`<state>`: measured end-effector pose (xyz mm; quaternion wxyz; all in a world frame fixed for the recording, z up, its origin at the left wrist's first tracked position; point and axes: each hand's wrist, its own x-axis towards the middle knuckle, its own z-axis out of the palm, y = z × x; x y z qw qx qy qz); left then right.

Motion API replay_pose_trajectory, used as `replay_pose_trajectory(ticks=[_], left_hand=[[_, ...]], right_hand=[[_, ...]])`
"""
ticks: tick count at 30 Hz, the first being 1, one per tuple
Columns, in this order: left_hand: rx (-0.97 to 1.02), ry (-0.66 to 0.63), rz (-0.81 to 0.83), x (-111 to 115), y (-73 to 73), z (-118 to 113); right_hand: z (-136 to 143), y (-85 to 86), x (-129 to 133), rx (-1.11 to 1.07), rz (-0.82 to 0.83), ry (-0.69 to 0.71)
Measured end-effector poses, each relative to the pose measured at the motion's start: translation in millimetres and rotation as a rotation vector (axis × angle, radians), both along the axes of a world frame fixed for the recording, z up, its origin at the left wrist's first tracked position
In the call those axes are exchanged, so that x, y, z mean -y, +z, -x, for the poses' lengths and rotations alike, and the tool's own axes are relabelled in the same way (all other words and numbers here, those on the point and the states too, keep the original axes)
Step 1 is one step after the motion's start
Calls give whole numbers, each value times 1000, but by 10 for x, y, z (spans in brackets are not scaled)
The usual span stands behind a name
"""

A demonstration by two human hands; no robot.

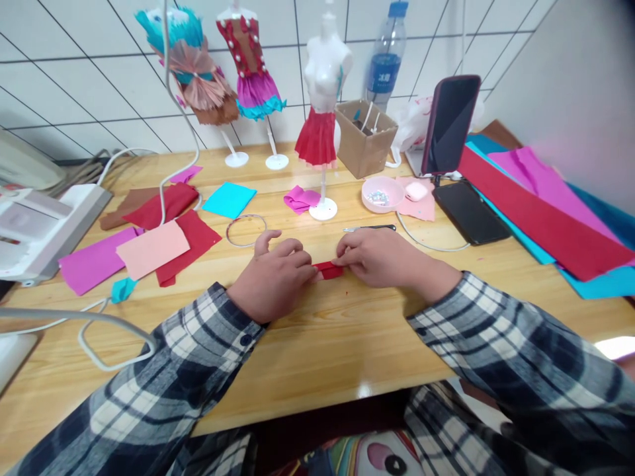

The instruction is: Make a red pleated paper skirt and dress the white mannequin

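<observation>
A small folded strip of red crepe paper [328, 270] lies just over the table top between my two hands. My left hand [275, 276] pinches its left end between thumb and fingers. At the other end, the fingertips of my right hand [374, 256] are closed on the strip. Just beyond the right hand lies a craft knife [370, 229] with a black handle. Farther back stands a white mini mannequin [325, 73] wearing a pleated red skirt [317, 137]. A crumpled magenta paper piece [301, 199] rests beside its base.
Paper pieces, among them a peach sheet [153, 250] and a blue square [229, 200], lie at left near a bangle-like ring [246, 231]. A pink bowl [383, 194] of beads, a cardboard box [366, 142], a propped phone [452, 125] and long paper strips [540, 211] stand or lie right.
</observation>
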<state>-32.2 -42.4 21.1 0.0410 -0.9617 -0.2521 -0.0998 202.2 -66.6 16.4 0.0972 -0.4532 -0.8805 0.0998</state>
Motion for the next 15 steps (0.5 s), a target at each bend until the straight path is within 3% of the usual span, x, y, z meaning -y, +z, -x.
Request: replay_pose_trajectory(ticks=[7, 12, 15], left_hand=[[7, -4, 29, 15, 20, -10], [34, 10, 77, -3, -22, -29], [190, 155, 234, -67, -84, -32]], right_hand=[[40, -50, -54, -183, 128, -319], [163, -74, -61, -108, 168, -316], [181, -87, -56, -121, 162, -275]])
